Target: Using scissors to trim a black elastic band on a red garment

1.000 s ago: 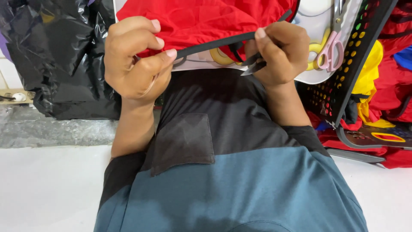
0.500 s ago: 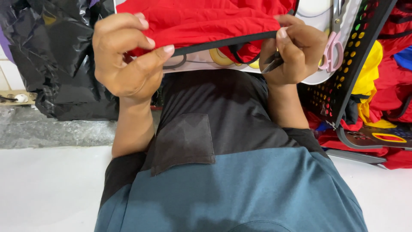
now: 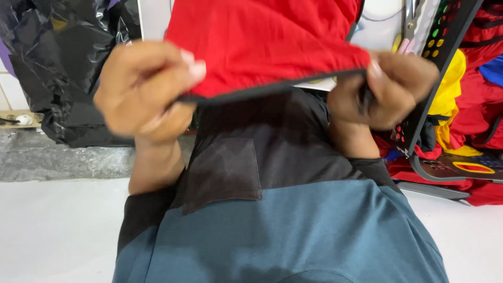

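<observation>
As I look down over my own chest, everything sits relative to the red garment (image 3: pixel 262 44) lifted in front of me.

Red garment: raised close to my face, its black-trimmed edge (image 3: pixel 272 89) stretched nearly level between my two hands, probably so the hem lies taut and flat for looking over.

Left hand (image 3: pixel 144 91): curled closed at the garment's left end, thumb and fingers pinching the fabric just above the trim; the hand is blurred, so I cannot tell finer detail of the grip.

Right hand (image 3: pixel 385 89): fisted at the garment's right end, clamping the trim. Something thin and dark seems tucked in the fist, but I cannot tell what it is.

My shirt (image 3: pixel 272 225): directly below the garment, black at the top with a pocket, teal lower down.

Black plastic bag (image 3: pixel 57 68): left of the garment, behind my left hand, well apart from it.

Perforated black basket (image 3: pixel 445 57): right of the garment, just behind my right hand, tilted.

Red and yellow clothing (image 3: pixel 471 105): piled farther right of the garment, beyond the basket.

Scissors (image 3: pixel 411 21): at the garment's upper right, partly hidden.
</observation>
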